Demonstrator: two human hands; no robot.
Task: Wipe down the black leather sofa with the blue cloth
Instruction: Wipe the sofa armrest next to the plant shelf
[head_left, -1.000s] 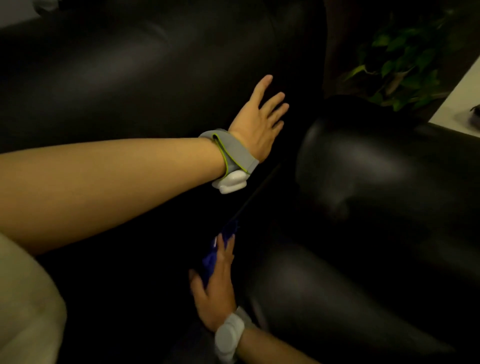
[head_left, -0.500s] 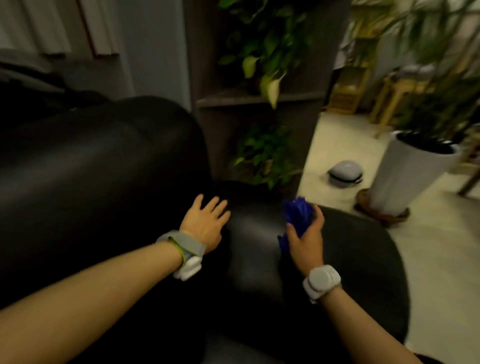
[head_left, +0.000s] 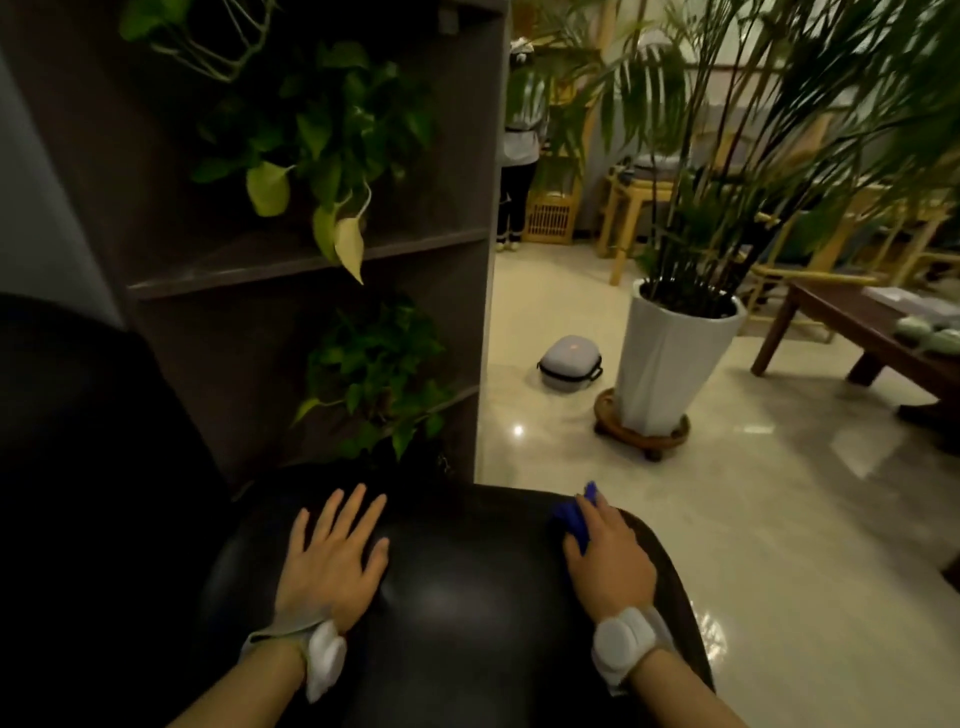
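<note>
The black leather sofa (head_left: 467, 613) fills the lower left; its rounded armrest lies right below me. My left hand (head_left: 332, 561) rests flat on the armrest's top with fingers spread. My right hand (head_left: 608, 561) presses the blue cloth (head_left: 571, 517) against the armrest's far right edge. Most of the cloth is hidden under the hand; only a bunched blue corner shows past the fingers. Both wrists wear white bands.
A dark wooden shelf (head_left: 311, 260) with trailing green plants stands just beyond the armrest. On the glossy floor sit a grey case (head_left: 569, 364) and a tall white planter (head_left: 670, 364). A low wooden table (head_left: 872, 332) is at the right. A person (head_left: 519, 145) stands far back.
The view swung up from the gap beside the seat to the armrest and room. My right hand carried the cloth from that gap onto the armrest's right edge. My left hand left the backrest for the armrest top.
</note>
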